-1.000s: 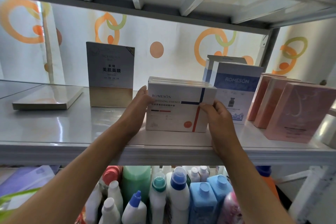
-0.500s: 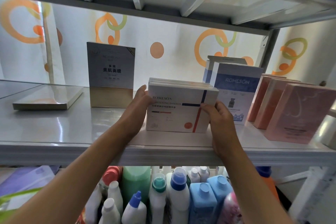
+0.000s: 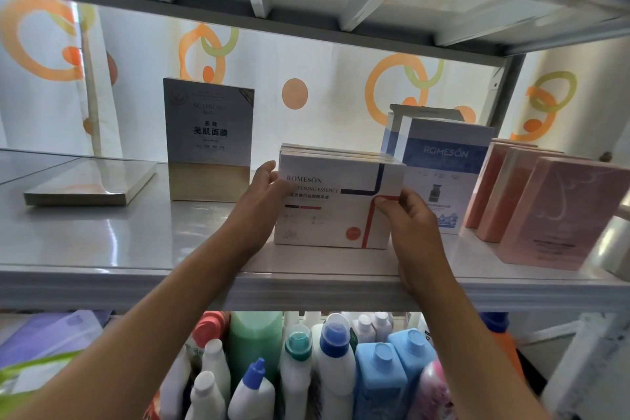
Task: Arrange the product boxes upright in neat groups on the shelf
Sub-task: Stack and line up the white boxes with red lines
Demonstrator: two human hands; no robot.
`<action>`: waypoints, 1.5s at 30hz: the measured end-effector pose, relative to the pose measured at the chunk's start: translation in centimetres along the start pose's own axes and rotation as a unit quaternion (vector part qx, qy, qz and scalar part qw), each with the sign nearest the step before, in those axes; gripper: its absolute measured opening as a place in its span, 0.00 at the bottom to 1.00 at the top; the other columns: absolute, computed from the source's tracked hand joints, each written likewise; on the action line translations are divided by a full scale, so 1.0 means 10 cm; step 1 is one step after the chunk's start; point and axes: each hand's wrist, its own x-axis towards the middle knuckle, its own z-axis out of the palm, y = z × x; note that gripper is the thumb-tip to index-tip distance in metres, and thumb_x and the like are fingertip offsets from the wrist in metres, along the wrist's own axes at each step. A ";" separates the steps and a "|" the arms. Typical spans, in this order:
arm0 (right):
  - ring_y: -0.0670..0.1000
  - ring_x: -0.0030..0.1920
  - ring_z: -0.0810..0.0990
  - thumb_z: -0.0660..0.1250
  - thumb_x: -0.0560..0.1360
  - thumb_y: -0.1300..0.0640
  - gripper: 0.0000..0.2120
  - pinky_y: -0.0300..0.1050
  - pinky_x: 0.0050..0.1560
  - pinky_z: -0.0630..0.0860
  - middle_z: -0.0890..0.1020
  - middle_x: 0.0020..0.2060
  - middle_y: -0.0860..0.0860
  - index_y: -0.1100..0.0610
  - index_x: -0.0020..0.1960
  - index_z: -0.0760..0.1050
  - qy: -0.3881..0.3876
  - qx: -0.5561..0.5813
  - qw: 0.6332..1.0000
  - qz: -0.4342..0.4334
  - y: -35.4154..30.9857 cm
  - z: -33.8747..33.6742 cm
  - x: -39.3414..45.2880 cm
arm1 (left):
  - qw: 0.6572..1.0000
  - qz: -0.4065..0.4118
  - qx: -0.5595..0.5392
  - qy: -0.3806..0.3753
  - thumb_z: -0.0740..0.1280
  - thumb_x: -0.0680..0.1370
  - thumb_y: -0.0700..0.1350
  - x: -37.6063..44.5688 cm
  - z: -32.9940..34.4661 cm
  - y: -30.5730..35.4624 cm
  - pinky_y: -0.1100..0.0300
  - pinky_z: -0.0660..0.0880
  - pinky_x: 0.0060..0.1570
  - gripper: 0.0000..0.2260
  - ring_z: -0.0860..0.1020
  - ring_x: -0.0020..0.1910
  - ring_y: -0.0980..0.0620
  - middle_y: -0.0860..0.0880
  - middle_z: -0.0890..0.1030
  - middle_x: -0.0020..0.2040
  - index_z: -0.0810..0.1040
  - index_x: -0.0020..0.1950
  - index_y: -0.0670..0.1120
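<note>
A white metal shelf (image 3: 136, 249) stands before a backlit curtain printed with orange and green rings, with bottles (image 3: 327, 372) crowded on the level below. Near the middle of the shelf, close to its front edge, a group of white boxes (image 3: 335, 201) stands upright, one behind another. The left hand (image 3: 262, 201) lies flat against the group's left end with fingers straight, its grip wide and pressing rather than clasping. The right hand (image 3: 405, 218) curls its fingers onto the front face at the right end, a narrow grip holding the foremost box. Compared with a second ago the group sits almost where it was, nudged only slightly toward the blue boxes (image 3: 439, 167) just to its right, so the squaring-up looks nearly finished. Beyond those, pink boxes (image 3: 552, 211) lean in a row toward the shelf's right end. Toward the left, a grey-and-gold box (image 3: 209, 140) stands alone at the back, and another one like it, the flat box (image 3: 92, 181), lies on its face by the left end, probably the work still remaining.
</note>
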 end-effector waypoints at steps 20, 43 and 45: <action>0.47 0.53 0.78 0.61 0.81 0.53 0.09 0.37 0.48 0.74 0.81 0.52 0.45 0.49 0.60 0.73 -0.001 0.025 1.000 -0.010 0.01 -0.03 -0.02 | 0.999 0.049 -0.013 -0.007 0.60 0.71 0.58 -0.16 0.00 0.06 0.63 0.72 0.46 0.31 0.77 0.55 0.60 0.53 0.77 0.61 0.63 0.73 0.51; 0.44 0.48 0.77 0.60 0.81 0.46 0.06 0.34 0.42 0.70 0.80 0.47 0.41 0.46 0.50 0.74 -0.016 -0.009 1.000 0.011 -0.01 -0.02 -0.01 | 0.999 0.014 -0.032 0.000 0.67 0.68 0.60 -0.19 -0.01 0.09 0.58 0.76 0.45 0.28 0.81 0.52 0.53 0.51 0.81 0.56 0.71 0.65 0.51; 0.45 0.49 0.77 0.60 0.81 0.46 0.06 0.34 0.42 0.70 0.80 0.48 0.41 0.46 0.51 0.74 -0.019 -0.003 1.000 0.010 -0.01 -0.02 0.00 | 0.999 0.012 -0.035 -0.005 0.66 0.69 0.59 -0.19 -0.01 0.10 0.58 0.77 0.45 0.27 0.81 0.52 0.52 0.50 0.81 0.56 0.71 0.65 0.51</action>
